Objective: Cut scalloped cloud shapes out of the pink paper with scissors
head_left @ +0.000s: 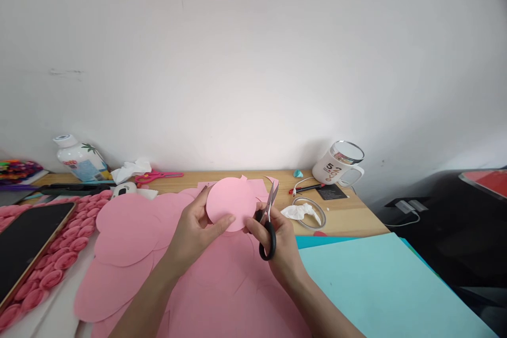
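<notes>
Left hand (196, 229) pinched the disc (230, 202) at its left edge; right hand (282, 235) pinched its lower right and held also scissors (270, 203), pointing forward, right of it.

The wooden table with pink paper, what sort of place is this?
Probably a craft spot, maybe at home: it has black-handled scissors, a round pink paper and a white mug.

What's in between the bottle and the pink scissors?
A crumpled white tissue lies between the bottle and the pink scissors; the head view shows it.
</notes>
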Available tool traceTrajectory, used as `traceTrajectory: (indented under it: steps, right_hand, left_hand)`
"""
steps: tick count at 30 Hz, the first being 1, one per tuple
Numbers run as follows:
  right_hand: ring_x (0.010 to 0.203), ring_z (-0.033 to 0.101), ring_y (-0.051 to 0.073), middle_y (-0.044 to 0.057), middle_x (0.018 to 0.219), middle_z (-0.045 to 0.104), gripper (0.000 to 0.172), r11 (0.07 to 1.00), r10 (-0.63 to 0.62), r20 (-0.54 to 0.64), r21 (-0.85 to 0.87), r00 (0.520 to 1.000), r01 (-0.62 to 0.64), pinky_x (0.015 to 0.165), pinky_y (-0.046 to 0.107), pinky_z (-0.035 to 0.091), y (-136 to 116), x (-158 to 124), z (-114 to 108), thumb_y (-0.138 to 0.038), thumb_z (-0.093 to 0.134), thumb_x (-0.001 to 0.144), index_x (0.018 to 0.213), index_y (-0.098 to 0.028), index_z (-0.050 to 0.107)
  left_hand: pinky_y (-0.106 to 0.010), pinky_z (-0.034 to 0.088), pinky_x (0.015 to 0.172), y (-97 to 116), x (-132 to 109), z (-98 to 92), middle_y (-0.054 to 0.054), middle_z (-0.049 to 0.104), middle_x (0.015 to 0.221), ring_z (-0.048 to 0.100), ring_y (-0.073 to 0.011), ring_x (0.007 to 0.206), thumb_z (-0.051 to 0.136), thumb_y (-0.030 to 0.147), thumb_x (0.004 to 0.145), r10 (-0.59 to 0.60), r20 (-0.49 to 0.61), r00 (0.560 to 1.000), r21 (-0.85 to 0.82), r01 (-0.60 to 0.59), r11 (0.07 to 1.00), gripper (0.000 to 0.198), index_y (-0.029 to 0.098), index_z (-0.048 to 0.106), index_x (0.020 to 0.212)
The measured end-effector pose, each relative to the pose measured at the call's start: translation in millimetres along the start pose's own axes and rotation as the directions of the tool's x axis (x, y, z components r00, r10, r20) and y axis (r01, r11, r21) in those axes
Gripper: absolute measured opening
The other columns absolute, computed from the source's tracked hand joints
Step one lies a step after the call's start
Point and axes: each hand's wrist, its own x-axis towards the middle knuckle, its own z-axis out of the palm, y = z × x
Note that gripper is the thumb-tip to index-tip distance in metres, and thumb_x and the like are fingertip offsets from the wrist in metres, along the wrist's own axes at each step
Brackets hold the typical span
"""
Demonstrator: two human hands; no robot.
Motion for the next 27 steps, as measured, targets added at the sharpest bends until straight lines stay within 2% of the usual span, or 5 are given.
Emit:
traceTrajectory:
  steps: [4,10,17,23,27]
  right_hand:
    - [0.058,0.047,0.012,-0.003,0.060,0.049,0.025,1.000,-0.018,0.001,0.001,1.000,0.018,0.053,0.025,0.036,1,0,-1,-0.034,0.067,0.071,0.067,-0.019,0.049]
    - [0.057,0.048,0.013,-0.004,0.058,0.049,0.024,1.000,0.003,-0.019,0.021,1.000,-0.002,0.055,0.025,0.038,-1,-1,1,-0.036,0.068,0.070,0.071,-0.020,0.050]
    - [0.057,0.048,0.013,-0.004,0.059,0.048,0.024,0.999,0.002,-0.012,0.045,1.000,-0.001,0.055,0.025,0.037,1,0,0,-0.035,0.069,0.071,0.073,-0.019,0.051]
    - [0.060,0.044,0.012,-0.003,0.064,0.048,0.023,0.992,-0.023,-0.146,0.123,0.989,0.041,0.055,0.024,0.036,6,1,-2,-0.033,0.068,0.072,0.083,-0.020,0.053]
    - [0.057,0.038,0.010,-0.004,0.064,0.046,0.024,0.989,-0.040,-0.237,0.130,0.971,0.073,0.051,0.022,0.032,7,2,-3,-0.033,0.069,0.071,0.083,-0.019,0.054]
  left_hand:
    - [-0.020,0.042,0.042,-3,1,-1.3,-0.007,0.061,0.097,0.053,-0.0132,0.061,0.062,0.042,0.072,-0.023,0.044,0.999,-0.031,0.024,0.999,0.054,0.019,0.053,0.120]
    - [-0.020,0.040,0.045,-12,3,-6.2,-0.002,0.059,0.076,0.047,-0.0106,0.056,0.047,0.046,0.084,-0.020,-0.035,0.999,-0.091,0.017,0.996,0.047,0.020,0.052,0.122]
    - [-0.018,0.044,0.046,-10,5,-6.5,-0.008,0.067,0.092,0.055,-0.0131,0.065,0.067,0.037,0.071,-0.039,-0.020,0.999,-0.113,0.037,0.993,0.069,0.017,0.041,0.132]
    - [-0.030,0.054,0.074,0,2,-4.1,-0.011,0.063,0.114,0.061,-0.0239,0.097,0.071,0.027,0.065,-0.058,0.072,0.996,-0.120,0.066,0.991,0.070,0.019,0.043,0.129]
    - [-0.024,0.054,0.055,4,1,-2.3,-0.007,0.049,0.133,0.065,-0.0178,0.077,0.070,0.026,0.064,-0.107,0.196,0.975,0.023,0.104,0.994,0.064,0.028,0.049,0.125]
